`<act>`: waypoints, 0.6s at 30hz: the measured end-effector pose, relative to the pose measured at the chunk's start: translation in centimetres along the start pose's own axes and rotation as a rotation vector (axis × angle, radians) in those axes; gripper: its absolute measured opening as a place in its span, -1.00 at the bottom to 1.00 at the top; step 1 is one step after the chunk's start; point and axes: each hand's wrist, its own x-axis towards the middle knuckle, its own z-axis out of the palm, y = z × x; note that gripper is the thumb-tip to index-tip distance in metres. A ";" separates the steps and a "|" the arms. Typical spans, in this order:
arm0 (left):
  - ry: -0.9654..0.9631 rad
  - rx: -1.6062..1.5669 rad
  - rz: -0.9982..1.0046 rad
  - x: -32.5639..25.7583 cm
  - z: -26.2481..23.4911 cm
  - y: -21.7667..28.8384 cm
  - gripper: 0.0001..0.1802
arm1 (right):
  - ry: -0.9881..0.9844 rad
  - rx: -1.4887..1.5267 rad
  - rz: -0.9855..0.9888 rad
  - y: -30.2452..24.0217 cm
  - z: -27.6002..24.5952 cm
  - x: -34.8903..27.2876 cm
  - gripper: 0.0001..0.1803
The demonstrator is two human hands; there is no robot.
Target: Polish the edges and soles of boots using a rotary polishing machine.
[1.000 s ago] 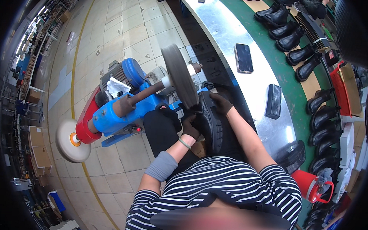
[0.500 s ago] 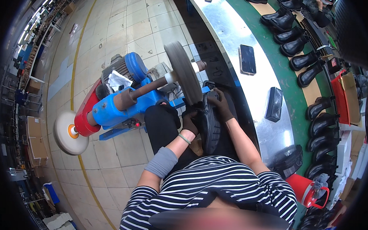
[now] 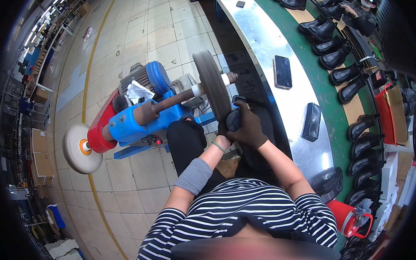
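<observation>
In a dark brown glove, my right hand (image 3: pixel 250 128) is closed round a black shoe (image 3: pixel 233 121), of which only a rounded dark end shows between the hand and the wheel. My left hand (image 3: pixel 222 130), gloved as well, grips the shoe low on its left side; its fingers are largely hidden. The shoe is held against or very close to the lower edge of a grey-brown buffing wheel (image 3: pixel 211 82); contact cannot be made out. That wheel sits on the shaft of a blue and red polishing machine (image 3: pixel 130 122).
A white buffing wheel (image 3: pixel 81 148) is on the machine's other end. The metal bench (image 3: pixel 303 154) at right bears a phone (image 3: pixel 282 72) and a black box (image 3: pixel 312 122). Beyond it, several black boots (image 3: pixel 334 59) line a green surface. A red jug (image 3: pixel 347 218) stands near my right elbow.
The shoe has been turned, so its long sole no longer shows and one rounded end faces up. My right hand has shifted its hold, with its back now uppermost, nearer my left hand.
</observation>
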 end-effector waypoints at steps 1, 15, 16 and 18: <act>-0.067 0.017 0.023 0.6 -0.1 -0.6 -0.50 | 0.067 -0.067 -0.057 0.4 0.7 -0.1 -0.07; -0.655 0.362 0.343 3.6 -7.0 -2.5 -0.58 | 0.138 -0.476 -0.103 1.0 0.0 -10.3 0.03; -0.591 0.455 0.392 3.7 -6.8 -2.5 -0.58 | 0.150 -0.575 0.019 2.1 0.2 -11.3 0.00; -0.462 0.639 0.489 3.9 -6.5 -2.5 -0.59 | 0.216 -0.635 -0.052 4.8 0.8 -11.9 -0.06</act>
